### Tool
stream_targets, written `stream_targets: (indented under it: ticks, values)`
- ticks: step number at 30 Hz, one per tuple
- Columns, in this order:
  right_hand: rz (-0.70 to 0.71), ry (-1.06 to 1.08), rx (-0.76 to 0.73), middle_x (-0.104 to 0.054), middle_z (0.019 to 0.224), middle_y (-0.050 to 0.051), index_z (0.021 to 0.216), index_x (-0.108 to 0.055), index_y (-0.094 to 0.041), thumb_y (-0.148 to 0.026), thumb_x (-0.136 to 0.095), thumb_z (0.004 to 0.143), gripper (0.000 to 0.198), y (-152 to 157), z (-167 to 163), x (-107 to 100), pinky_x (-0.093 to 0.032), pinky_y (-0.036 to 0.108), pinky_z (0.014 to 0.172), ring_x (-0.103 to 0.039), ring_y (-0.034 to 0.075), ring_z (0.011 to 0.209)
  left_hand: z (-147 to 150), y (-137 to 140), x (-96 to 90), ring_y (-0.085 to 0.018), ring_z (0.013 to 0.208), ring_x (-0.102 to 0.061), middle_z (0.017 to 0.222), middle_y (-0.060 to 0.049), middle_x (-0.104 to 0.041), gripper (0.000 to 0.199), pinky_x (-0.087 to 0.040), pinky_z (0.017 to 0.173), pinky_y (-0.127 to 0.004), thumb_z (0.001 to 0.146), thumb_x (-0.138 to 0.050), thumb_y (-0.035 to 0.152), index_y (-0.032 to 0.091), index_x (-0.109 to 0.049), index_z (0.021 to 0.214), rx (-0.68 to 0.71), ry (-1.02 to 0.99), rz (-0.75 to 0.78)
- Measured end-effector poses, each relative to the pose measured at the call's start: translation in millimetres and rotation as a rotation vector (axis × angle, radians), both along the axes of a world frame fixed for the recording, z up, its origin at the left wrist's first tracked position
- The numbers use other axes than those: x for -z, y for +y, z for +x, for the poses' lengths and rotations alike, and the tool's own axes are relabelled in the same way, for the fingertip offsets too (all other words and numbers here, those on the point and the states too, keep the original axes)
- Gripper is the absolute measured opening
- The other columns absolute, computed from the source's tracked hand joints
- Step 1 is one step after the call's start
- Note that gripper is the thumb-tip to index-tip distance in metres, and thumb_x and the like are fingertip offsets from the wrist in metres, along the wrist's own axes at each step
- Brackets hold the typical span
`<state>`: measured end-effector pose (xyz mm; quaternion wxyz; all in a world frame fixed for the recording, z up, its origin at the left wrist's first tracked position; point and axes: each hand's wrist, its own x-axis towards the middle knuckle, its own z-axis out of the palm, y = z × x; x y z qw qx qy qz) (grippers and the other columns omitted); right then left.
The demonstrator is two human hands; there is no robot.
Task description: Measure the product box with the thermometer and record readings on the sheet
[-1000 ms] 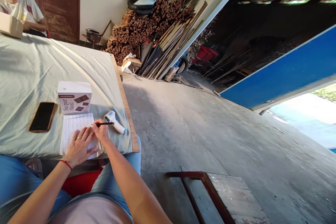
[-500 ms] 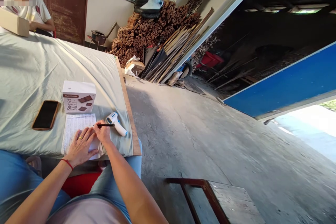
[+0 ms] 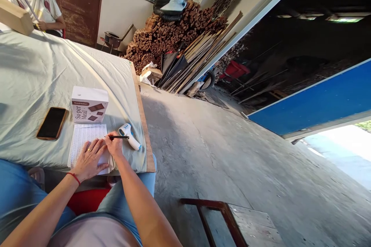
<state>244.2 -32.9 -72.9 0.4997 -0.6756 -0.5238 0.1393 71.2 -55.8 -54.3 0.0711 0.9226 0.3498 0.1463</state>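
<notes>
My left hand lies flat on a sheet of paper covered in small rows of writing, its fingers slightly spread. Beside it, my right hand pinches a black pen, the tip at the paper's right side. Just behind the paper stands a white box printed "Super Meal" with brown squares. To the right of my right hand lies a white and blue infrared thermometer. A phone in an orange-brown case rests left of the paper, its screen dark.
A pale cloth covers the table. Across it sits a person by a cardboard box. Stacked firewood and leaning sticks stand by the wall. A wooden stool or chair is on the floor to my right.
The view has shifted slightly, so the background sits a little further right. Both hands stay on the paper, with the pen still in my right hand. The seated person's hand shows more clearly.
</notes>
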Motion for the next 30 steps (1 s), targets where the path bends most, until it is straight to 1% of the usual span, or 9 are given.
stream_targets:
  ticks: [3, 9, 14, 18, 24, 30]
  values:
    - [0.005, -0.014, 0.008, -0.071, 0.073, 0.001, 0.078, -0.059, -0.024, -0.023, -0.061, 0.083, 0.005, 0.2, 0.0, 0.4, -0.054, 0.03, 0.071, -0.066, 0.019, 0.07, 0.5, -0.4, -1.3, -0.039, 0.153, -0.041, 0.161, -0.017, -0.05, 0.068, -0.03, 0.126, -0.062, 0.091, -0.066, 0.051, 0.02, -0.055, 0.151, 0.0, -0.003, 0.002]
    - [-0.041, -0.023, 0.015, -0.07, 0.073, 0.001, 0.08, -0.059, -0.024, -0.022, -0.06, 0.082, 0.004, -0.4, -0.2, -1.0, -0.055, 0.03, 0.071, -0.067, 0.019, 0.07, 0.6, -1.0, -3.5, -0.039, 0.152, -0.042, 0.161, -0.018, -0.049, 0.068, -0.03, 0.126, -0.06, 0.09, -0.066, 0.05, 0.02, -0.055, 0.15, -0.004, 0.017, 0.001]
    - [-0.005, 0.017, -0.002, -0.07, 0.073, 0.001, 0.079, -0.058, -0.025, -0.024, -0.06, 0.083, 0.004, -1.5, -0.1, -1.3, -0.056, 0.031, 0.072, -0.066, 0.019, 0.07, -0.4, -1.1, -0.5, -0.037, 0.154, -0.039, 0.163, -0.015, -0.048, 0.068, -0.029, 0.127, -0.059, 0.091, -0.065, 0.05, 0.024, -0.052, 0.152, -0.001, -0.011, 0.001]
    - [0.012, 0.069, 0.031, -0.069, 0.071, 0.0, 0.078, -0.057, -0.025, -0.025, -0.059, 0.083, 0.005, -1.1, -0.2, 0.9, -0.056, 0.031, 0.071, -0.065, 0.019, 0.068, 0.1, -1.4, 0.0, -0.036, 0.153, -0.04, 0.161, -0.015, -0.05, 0.066, -0.028, 0.126, -0.058, 0.091, -0.067, 0.05, 0.024, -0.053, 0.15, -0.004, -0.009, 0.008]
    - [0.003, 0.045, 0.022, -0.069, 0.071, 0.001, 0.077, -0.057, -0.025, -0.027, -0.061, 0.082, 0.007, -0.4, 1.5, 4.6, -0.055, 0.031, 0.071, -0.064, 0.019, 0.068, 1.4, -2.5, -2.4, -0.037, 0.152, -0.042, 0.16, -0.015, -0.051, 0.065, -0.029, 0.126, -0.059, 0.09, -0.067, 0.05, 0.025, -0.055, 0.149, -0.004, -0.022, -0.002]
    - [-0.004, 0.042, 0.049, -0.069, 0.072, 0.002, 0.078, -0.056, -0.025, -0.026, -0.058, 0.083, 0.006, -0.9, 2.9, 5.0, -0.055, 0.032, 0.072, -0.066, 0.021, 0.07, 1.3, -3.7, -4.7, -0.037, 0.153, -0.04, 0.161, -0.015, -0.051, 0.065, -0.029, 0.126, -0.06, 0.09, -0.067, 0.05, 0.023, -0.056, 0.148, 0.004, -0.008, -0.018]
